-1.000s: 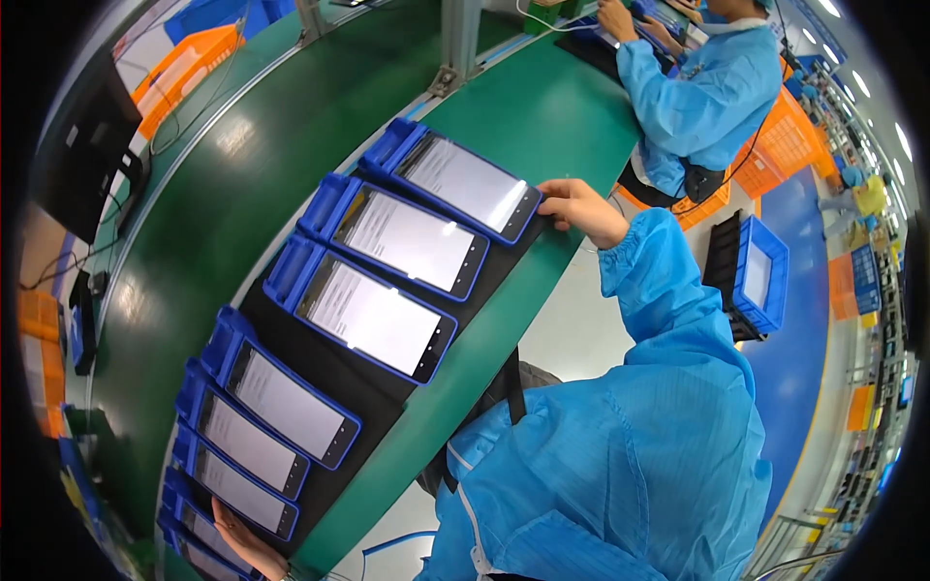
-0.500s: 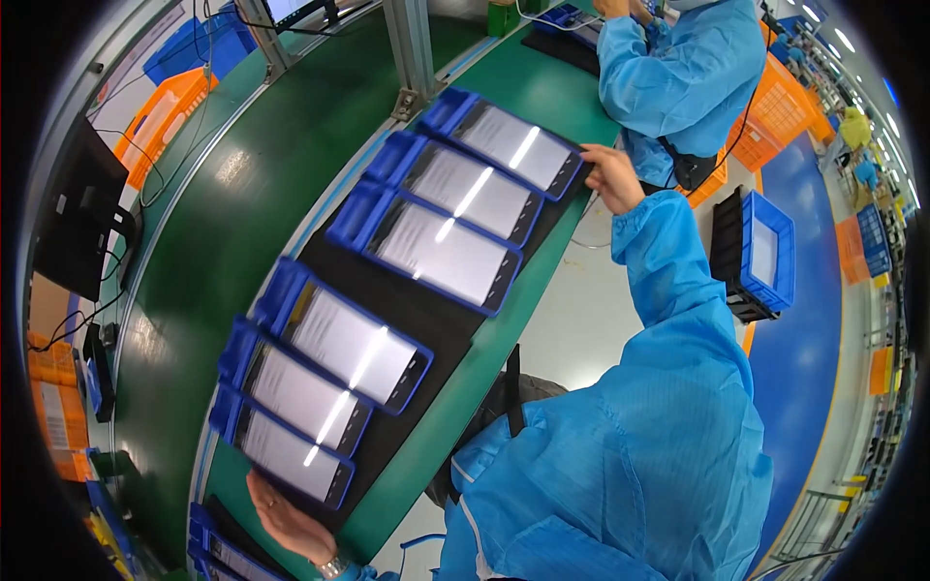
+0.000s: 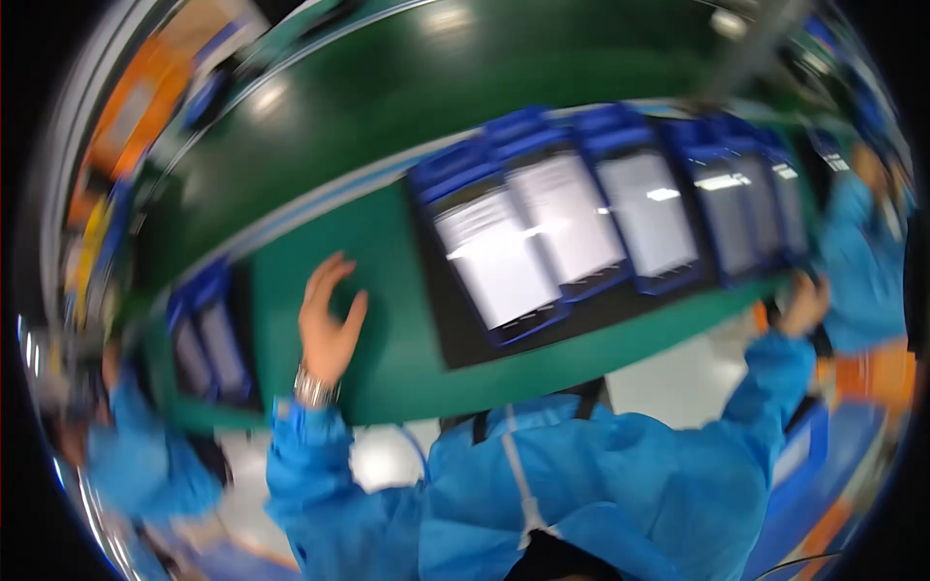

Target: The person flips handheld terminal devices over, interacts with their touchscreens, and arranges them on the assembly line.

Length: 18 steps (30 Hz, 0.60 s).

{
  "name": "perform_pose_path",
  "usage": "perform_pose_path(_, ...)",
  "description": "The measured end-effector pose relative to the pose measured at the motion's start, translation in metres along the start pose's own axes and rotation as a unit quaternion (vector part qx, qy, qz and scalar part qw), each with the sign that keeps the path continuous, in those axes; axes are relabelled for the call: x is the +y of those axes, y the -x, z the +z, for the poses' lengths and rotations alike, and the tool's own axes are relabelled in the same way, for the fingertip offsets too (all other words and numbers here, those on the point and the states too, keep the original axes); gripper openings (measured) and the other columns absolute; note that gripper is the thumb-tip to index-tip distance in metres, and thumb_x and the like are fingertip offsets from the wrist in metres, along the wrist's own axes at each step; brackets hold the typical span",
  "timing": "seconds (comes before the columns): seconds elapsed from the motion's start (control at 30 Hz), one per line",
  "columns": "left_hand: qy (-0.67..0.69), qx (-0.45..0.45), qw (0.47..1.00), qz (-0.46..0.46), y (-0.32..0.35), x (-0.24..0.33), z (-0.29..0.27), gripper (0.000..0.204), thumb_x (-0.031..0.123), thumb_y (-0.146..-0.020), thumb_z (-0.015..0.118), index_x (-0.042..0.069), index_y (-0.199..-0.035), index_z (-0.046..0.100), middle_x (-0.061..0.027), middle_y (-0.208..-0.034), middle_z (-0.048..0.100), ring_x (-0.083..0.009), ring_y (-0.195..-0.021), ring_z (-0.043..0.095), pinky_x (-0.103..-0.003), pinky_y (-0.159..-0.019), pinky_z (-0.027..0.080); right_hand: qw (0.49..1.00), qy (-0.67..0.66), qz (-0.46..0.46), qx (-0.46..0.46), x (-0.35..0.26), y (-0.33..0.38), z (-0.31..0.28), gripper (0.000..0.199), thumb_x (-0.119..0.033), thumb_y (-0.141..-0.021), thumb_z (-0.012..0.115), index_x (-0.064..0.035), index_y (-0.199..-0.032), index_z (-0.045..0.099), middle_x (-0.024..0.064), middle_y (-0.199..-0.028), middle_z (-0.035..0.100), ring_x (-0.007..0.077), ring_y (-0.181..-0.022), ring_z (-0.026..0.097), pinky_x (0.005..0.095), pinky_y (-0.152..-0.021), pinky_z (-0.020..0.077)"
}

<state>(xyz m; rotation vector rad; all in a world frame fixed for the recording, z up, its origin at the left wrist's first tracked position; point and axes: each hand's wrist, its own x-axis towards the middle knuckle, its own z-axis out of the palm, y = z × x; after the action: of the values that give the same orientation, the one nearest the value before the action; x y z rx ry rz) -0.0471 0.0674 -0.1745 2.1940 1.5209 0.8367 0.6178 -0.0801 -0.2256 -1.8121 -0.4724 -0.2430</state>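
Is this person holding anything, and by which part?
The left hand is empty, open over the green bench. The right hand is by a blue-framed device; blur hides whether it grips it.

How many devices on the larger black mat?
6: leftmost device, second device, third device at left and middle; fourth device, fifth device, sixth device crowded at right. Blur may hide more.

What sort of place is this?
Probably an electronics assembly or testing floor: a long green bench carries a row of blue-framed devices with flat screens, and co-workers on either side wear blue smocks.
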Motion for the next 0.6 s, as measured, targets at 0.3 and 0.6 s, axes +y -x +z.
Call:
perform_pose_path(0.3,-0.325,0.062,0.943,-0.021,0.037,-0.108,-0.077,0.031,0.000,-0.074,0.056,0.006,-0.104,0.060,-0.0133,-0.104,0.053,-0.0320,-0.093,0.051,-0.040,-0.081,0.044,0.819,-0.166,-0.529,-0.147,-0.147,0.136,0.040,0.026,0.005,-0.084,0.051,-0.0009,-0.110,0.048,0.0144,-0.098,0.049,0.0223,-0.071,0.055,0.0295,-0.062,0.0488)
perform_pose_path(0.6,-0.613,-0.015,0.790,-0.020,0.027,-0.108,-0.098,0.025,0.018,-0.076,0.055,0.011,-0.100,0.060,-0.0090,-0.102,0.051,-0.0253,-0.094,0.047,-0.036,-0.074,0.039,0.364,-0.410,-0.740,-0.389,-0.218,0.272,0.087,0.014,-0.013,-0.065,0.058,-0.0017,-0.073,0.057,0.0106,-0.082,0.056,0.0173,-0.057,0.048,0.0265,-0.052,0.0399)
